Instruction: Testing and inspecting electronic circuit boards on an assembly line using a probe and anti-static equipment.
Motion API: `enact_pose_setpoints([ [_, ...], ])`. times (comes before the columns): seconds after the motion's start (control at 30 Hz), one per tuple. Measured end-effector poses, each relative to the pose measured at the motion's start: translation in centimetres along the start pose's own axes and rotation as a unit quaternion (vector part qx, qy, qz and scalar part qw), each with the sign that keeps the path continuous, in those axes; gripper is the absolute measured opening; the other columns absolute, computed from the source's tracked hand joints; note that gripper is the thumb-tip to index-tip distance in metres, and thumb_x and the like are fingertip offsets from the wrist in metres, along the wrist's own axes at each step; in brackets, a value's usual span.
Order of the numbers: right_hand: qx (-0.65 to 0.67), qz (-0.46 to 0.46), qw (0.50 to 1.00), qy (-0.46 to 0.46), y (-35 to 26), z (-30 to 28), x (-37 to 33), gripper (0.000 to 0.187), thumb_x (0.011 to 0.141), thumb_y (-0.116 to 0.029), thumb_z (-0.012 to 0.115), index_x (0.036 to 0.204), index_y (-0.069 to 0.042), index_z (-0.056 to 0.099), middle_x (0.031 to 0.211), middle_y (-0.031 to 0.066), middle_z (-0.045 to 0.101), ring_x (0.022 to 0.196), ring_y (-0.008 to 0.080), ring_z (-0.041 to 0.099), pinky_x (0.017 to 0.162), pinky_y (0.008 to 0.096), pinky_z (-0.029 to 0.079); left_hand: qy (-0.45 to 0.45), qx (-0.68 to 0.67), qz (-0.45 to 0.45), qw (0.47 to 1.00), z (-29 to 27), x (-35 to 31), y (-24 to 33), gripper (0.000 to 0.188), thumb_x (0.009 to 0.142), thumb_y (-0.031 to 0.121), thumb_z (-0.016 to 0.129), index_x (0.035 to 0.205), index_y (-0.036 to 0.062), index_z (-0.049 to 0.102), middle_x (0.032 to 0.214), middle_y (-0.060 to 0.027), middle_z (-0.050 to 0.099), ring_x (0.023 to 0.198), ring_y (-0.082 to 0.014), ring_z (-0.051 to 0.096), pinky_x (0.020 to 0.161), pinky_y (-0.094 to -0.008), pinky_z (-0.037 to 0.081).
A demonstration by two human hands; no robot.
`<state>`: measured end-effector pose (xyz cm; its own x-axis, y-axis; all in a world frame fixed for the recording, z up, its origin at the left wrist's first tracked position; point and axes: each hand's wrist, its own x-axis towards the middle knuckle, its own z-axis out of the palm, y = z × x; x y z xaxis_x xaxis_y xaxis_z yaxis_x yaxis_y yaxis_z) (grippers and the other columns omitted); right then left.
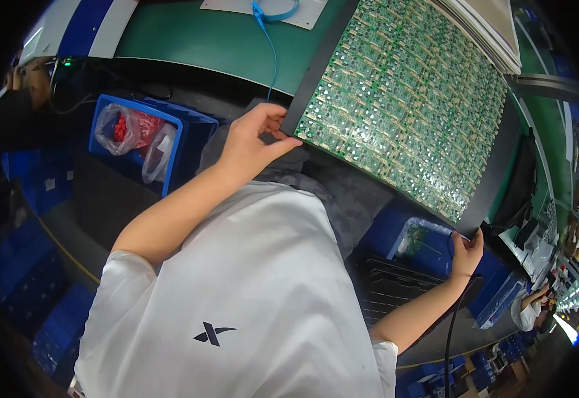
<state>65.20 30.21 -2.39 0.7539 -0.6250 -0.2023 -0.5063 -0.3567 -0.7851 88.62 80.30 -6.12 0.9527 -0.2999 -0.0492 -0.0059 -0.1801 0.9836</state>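
Observation:
A black tray (306, 86) carries closely packed rows of small green circuit boards (409, 99). My left hand (257, 138) grips the tray's near left corner, thumb along the front edge and fingers curled at the side. At the near right corner, my right hand (466, 255) pinches the tray edge between thumb and fingers. The tray's near edge reaches out past the green bench top toward my body. What lies under the tray is hidden.
To the left stands a blue bin (177, 149) with red parts in clear bags. A blue wrist strap (277, 13) with its cord lies on the green bench (190, 36). Pale stacked sheets or trays (492, 30) sit beyond the tray. Another person (527, 312) works far right.

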Motion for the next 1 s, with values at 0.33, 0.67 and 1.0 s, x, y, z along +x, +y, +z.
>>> enact_pose_setpoints([
  [0.33, 0.007, 0.002, 1.0, -0.002, 0.2, 0.2, 0.2, 0.057, 0.088, 0.003, 0.074, 0.139, 0.004, 0.05, 0.103, 0.0069, 0.07, 0.088, 0.0109, 0.069, 0.078, 0.022, 0.054, 0.03, -0.001, 0.025, 0.999, 0.7, 0.2, -0.6, 0.049, 0.076, 0.005, 0.088, 0.114, 0.0004, 0.058, 0.1, -0.0082, 0.069, 0.086, -0.0131, 0.067, 0.076, -0.0266, 0.056],
  [0.67, 0.024, 0.005, 1.0, 0.003, 0.2, 0.9, 0.4, 0.062, 0.086, 0.002, 0.076, 0.141, 0.002, 0.048, 0.113, 0.0066, 0.066, 0.086, 0.0102, 0.066, 0.074, 0.0224, 0.053, 0.024, 0.008, 0.017, 1.0, 0.5, 0.6, -0.6, 0.046, 0.077, 0.004, 0.087, 0.11, 0.0028, 0.054, 0.1, -0.0068, 0.071, 0.09, -0.0118, 0.068, 0.077, -0.026, 0.055],
  [1.0, 0.055, -0.011, 0.998, 0.008, -1.1, 1.1, -1.3, 0.068, 0.079, 0.004, 0.078, 0.14, 0.003, 0.048, 0.115, 0.0076, 0.065, 0.082, 0.0093, 0.065, 0.069, 0.0234, 0.054, 0.013, 0.079, -0.018, 0.997, 0.3, -0.6, -3.1, 0.056, 0.075, -0.004, 0.082, 0.119, 0.0034, 0.049, 0.11, -0.0088, 0.062, 0.104, -0.0181, 0.064, 0.092, -0.0317, 0.052],
])
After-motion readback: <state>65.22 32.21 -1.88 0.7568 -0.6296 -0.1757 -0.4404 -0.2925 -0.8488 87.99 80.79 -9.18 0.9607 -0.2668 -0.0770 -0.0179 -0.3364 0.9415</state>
